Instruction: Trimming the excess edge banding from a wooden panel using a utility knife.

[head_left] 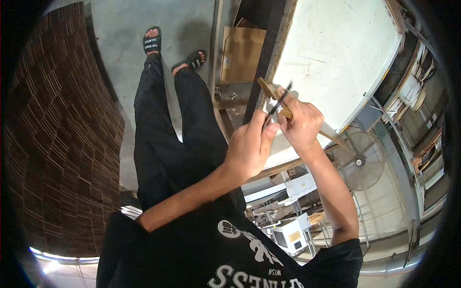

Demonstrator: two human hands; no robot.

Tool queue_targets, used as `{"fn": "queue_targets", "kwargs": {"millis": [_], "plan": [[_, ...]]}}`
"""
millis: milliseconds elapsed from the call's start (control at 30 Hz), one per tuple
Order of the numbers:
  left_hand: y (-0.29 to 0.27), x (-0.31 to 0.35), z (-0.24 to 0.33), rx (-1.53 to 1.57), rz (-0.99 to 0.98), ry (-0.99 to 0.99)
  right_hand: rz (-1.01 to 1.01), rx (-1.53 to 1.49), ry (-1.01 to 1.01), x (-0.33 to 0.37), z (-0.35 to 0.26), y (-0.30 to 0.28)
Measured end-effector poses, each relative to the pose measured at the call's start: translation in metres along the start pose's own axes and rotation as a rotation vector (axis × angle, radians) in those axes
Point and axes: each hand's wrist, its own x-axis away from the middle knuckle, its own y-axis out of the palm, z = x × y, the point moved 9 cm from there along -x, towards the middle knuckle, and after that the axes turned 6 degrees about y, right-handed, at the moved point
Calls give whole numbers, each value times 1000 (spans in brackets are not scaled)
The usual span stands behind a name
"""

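My left hand (250, 146) is closed, thumb and fingers pinching a thin, dark, blade-like strip (287, 88) that slants up and to the right. Close beside it, my right hand (303, 121) wraps round a narrow brown piece of wood (265, 87). The dark strip crosses in front of the wood; whether they touch, I cannot tell. A small white patch (272, 102) shows near the crossing. Beyond my right wrist runs another length of wood (336, 139); its link to the held piece is hidden. Both hands are over the near-left edge of a white-topped table.
The white tabletop (336, 43) spreads to the upper right. A cardboard box (242, 55) stands below its left side. At right is a round fan (359, 162). Stacked brown slatted material (62, 134) fills the left. My sandaled feet rest on the grey floor (117, 29).
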Motion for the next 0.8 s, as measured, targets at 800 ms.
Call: {"fn": "queue_targets", "kwargs": {"millis": [800], "plan": [[-28,-57,16,-770,-523,238,26,-9,-21,3,9,3]]}}
